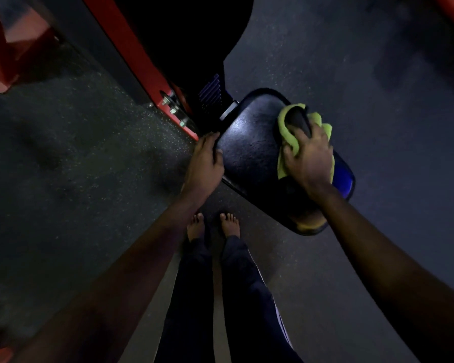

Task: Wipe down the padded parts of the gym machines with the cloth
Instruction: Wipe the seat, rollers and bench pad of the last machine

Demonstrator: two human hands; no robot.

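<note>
The floor (71,179) is dark rubber matting, flecked with pale specks on the left and smoother and greyer on the right. A red steel frame (131,53) slants down to it and ends in a plate with 3 bolts (173,110). A second red frame piece (0,61) stands at the upper left. 2 bare feet (195,226) stand side by side on the floor. Above them the black seat pad (249,153) carries a yellow-green cloth (286,127), gripped by the right hand (308,158). The left hand (205,161) holds the pad's edge.
</note>
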